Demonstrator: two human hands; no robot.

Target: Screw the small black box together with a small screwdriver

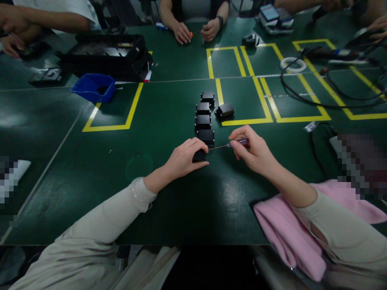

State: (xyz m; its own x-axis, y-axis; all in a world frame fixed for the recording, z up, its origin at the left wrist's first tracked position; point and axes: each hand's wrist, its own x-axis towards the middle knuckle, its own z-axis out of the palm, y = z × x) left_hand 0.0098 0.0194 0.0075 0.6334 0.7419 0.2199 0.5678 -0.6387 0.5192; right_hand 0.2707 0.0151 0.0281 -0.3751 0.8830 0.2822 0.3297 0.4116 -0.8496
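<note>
My left hand [186, 157] is closed over a small black box [199, 156] on the green table [169, 201], holding it down. My right hand [252, 151] pinches a thin screwdriver [232, 144] with a purple handle; its metal tip points left and reaches the box under my left hand. Just beyond stands a row of several more small black boxes [204, 119], and one separate black box [225, 110] lies tilted to their right.
A blue bin [93, 86] and a black tray [109, 56] stand at far left. Yellow tape rectangles [242, 84] mark the table. Cables [317, 96] and a white tape roll [292, 64] lie far right. A pink cloth [287, 233] lies under my right forearm. Other people's hands [196, 31] work at the far edge.
</note>
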